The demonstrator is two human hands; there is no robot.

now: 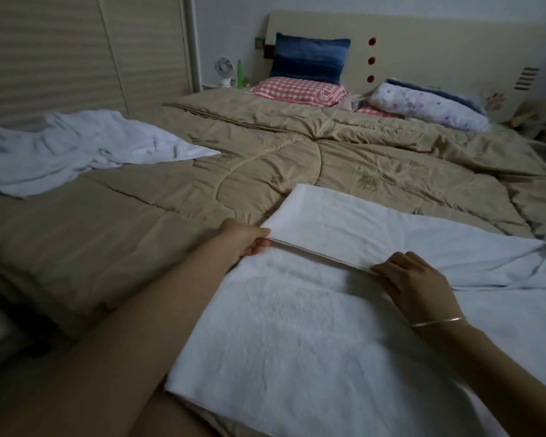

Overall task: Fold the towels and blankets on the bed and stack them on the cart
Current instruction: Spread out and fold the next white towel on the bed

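Both hands are pinching the same thing. The left hand (245,239) has thumb on top and fingers tucked under one corner of a doubled edge of the white towel (297,335). The right hand (413,279), the one with the thin bracelet (438,321) on the wrist, nips the other corner with curled fingers. The edge is stretched taut between them and sits just above the fluffy layer underneath, which I'd guess is to keep the fold line straight and the corners matched before it gets laid down.

The towel takes up the lower middle and right of the frame, flat on the tan quilt (265,159) of the bed (44,247). More white cloth runs off to the right edge, and I can't tell if it's the same piece or another one.

So this looks like mid-fold on the first item. A crumpled towel (76,149) at the upper left hasn't been touched, and a rolled floral blanket (429,105) sits at the upper right by the headboard (423,36), next to a blue pillow (309,58) and a pink checked pillow (297,89). The cart isn't in view at all, so no idea if anything's stacked.
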